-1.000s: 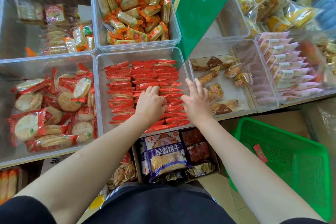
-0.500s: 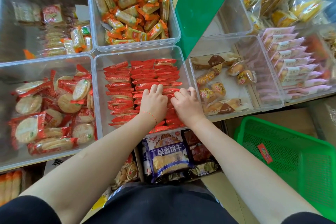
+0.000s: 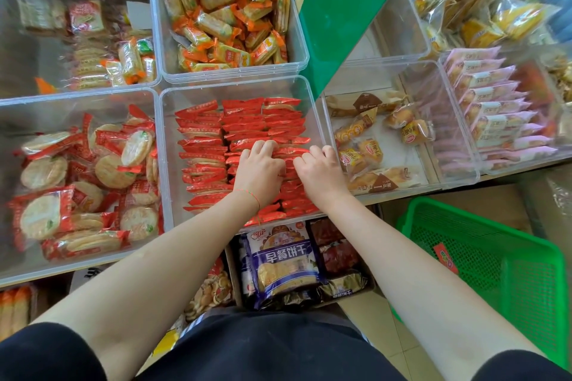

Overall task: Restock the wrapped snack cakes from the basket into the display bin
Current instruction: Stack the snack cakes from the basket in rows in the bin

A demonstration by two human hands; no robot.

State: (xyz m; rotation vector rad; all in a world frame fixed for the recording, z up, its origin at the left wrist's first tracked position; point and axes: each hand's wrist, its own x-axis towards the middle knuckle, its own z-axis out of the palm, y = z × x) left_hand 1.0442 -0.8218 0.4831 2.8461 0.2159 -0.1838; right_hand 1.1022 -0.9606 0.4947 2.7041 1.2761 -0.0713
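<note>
A clear display bin (image 3: 235, 85) in the middle of the shelf holds red-wrapped snack cakes (image 3: 201, 145) packed upright in three rows. My left hand (image 3: 259, 168) rests on the middle row, fingers curled into the tops of the packets. My right hand (image 3: 320, 172) lies beside it on the right row, fingers bent down onto the packets. Whether either hand grips a packet is hidden by the fingers. The green mesh basket (image 3: 483, 254) stands on the floor at lower right with one small red packet (image 3: 445, 258) inside.
Neighbouring clear bins hold round rice crackers (image 3: 83, 182) at left, orange-wrapped crackers (image 3: 229, 15) behind, and small cakes (image 3: 371, 145) at right. A green carton (image 3: 337, 6) leans over the right bins. Pink packets (image 3: 492, 108) fill the far right bin. Boxed biscuit bags (image 3: 284, 263) sit below the shelf.
My right hand slid left from the bin's right wall and curled its spread fingers onto the red packets beside my left hand. My left hand stayed on the middle row.
</note>
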